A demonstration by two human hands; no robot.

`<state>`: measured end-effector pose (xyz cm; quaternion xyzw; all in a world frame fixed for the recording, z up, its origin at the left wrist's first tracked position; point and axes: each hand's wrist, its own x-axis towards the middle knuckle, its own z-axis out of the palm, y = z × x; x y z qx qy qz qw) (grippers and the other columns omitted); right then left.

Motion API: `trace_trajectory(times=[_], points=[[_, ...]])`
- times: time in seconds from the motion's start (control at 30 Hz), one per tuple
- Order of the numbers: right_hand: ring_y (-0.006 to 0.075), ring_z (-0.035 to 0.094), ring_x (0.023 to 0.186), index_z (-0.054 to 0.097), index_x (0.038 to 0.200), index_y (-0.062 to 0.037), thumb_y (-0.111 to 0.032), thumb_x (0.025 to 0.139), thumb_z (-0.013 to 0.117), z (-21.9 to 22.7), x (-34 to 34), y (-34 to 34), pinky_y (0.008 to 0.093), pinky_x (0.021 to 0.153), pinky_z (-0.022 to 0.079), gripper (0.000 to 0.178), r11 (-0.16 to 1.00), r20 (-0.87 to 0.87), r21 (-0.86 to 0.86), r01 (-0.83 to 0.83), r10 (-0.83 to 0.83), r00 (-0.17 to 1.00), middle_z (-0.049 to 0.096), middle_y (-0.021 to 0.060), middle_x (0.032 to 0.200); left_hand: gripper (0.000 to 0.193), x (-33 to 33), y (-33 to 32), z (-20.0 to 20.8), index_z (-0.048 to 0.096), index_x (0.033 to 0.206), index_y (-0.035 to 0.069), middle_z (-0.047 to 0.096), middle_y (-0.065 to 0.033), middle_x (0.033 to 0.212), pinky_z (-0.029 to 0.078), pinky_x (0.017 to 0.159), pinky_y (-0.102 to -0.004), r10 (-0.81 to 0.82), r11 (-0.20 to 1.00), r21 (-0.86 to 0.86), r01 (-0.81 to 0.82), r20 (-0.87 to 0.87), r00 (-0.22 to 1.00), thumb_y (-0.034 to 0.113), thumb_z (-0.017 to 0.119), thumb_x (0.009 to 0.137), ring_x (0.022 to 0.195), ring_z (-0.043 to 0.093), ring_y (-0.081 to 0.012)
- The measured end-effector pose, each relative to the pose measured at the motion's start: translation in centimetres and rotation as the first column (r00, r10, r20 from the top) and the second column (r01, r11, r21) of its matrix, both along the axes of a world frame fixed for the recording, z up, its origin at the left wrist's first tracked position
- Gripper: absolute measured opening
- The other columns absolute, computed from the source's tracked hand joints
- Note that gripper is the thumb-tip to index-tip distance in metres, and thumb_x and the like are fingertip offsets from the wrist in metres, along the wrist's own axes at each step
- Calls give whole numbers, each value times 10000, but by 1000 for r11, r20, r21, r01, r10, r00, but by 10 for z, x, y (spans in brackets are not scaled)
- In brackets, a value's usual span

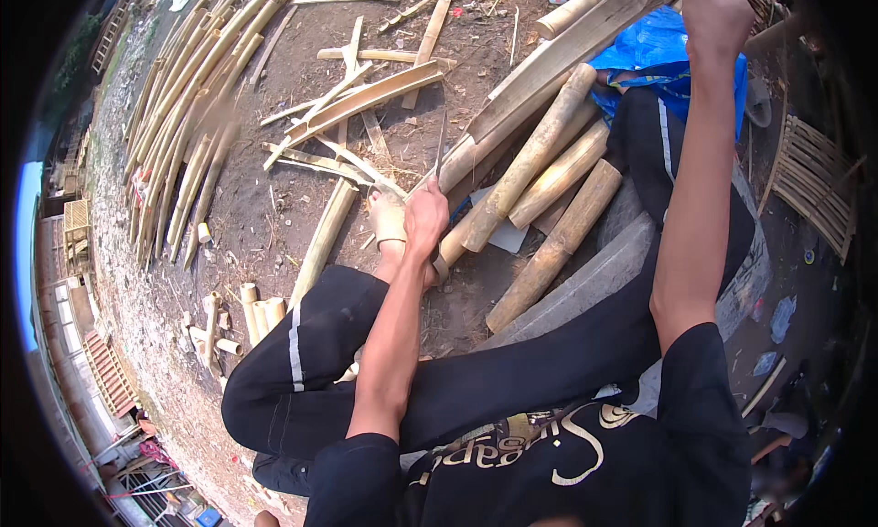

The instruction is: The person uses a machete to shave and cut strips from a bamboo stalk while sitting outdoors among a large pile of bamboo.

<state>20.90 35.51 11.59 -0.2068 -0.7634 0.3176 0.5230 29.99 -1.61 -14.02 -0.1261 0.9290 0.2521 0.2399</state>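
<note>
The left hand (426,218) is closed, its fingers curled round the grip of a knife (443,145) whose narrow blade points away from the body. Running from just beside this hand up toward the right hand (718,19) is a long split bamboo (560,59), its hollow face showing. The right hand, arm stretched out, is near the far end of that piece; its fingers look bent, but the picture's edge cuts it off, and I cannot tell how tightly it is closed or what it grips.

Just left of the left hand is a foot (388,218). To its right, bamboo logs (556,245) lie near a grey block (585,285). Below the right hand, blue sheeting (645,47) is bunched. Ahead and left of the left hand, bamboo strips (366,99) lie crossed on the ground (251,193), with a pile of poles (187,115) farther left.
</note>
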Motion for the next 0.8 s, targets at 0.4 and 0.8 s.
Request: trace_trajectory(times=[0.4, 0.8], points=[[165, 672, 678, 697, 907, 51, -178, 925, 684, 24, -26, -54, 339, 653, 509, 230, 981, 126, -68, -180, 188, 974, 716, 124, 745, 765, 15, 60, 57, 702, 886, -101, 659, -378, 917, 485, 847, -595, -15, 995, 99, 21, -63, 998, 498, 264, 1073, 943, 642, -547], [60, 587, 694, 732, 939, 21, -92, 935, 677, -2, -17, 12, 253, 630, 464, 126, 928, -161, -253, -273, 238, 958, 685, -14, 791, 735, -8, 36, 28, 709, 793, -69, 674, -313, 753, 526, 737, -574, -79, 995, -78, 54, -372, 925, 494, 324, 1068, 782, 686, -489]])
